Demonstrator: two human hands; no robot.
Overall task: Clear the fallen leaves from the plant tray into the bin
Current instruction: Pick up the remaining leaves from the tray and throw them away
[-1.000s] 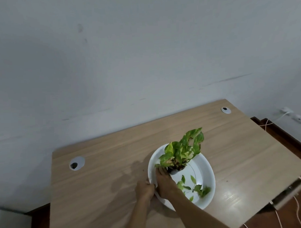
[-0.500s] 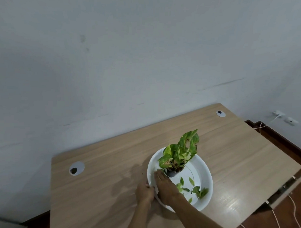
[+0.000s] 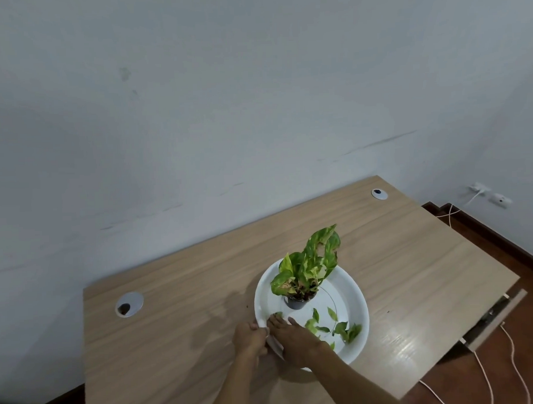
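Note:
A round white plant tray (image 3: 358,301) lies on the wooden desk (image 3: 187,295). In it stands a small grey pot (image 3: 296,303) with a green and yellow plant (image 3: 309,265). Several fallen green leaves (image 3: 339,327) lie loose on the tray's near side. My left hand (image 3: 249,338) grips the tray's left rim. My right hand (image 3: 294,337) rests palm down inside the tray, fingers spread, fingertips touching a small leaf (image 3: 276,314) near the pot. No bin is in view.
The desk stands against a grey wall. Two cable holes (image 3: 129,304) (image 3: 379,194) sit at its far corners. A partly open drawer (image 3: 493,318) juts out on the right. White cables (image 3: 512,362) trail over the dark floor.
My right hand has slid back from the pot's base toward the tray's near left side. The left hand stays on the rim. The view has shifted slightly.

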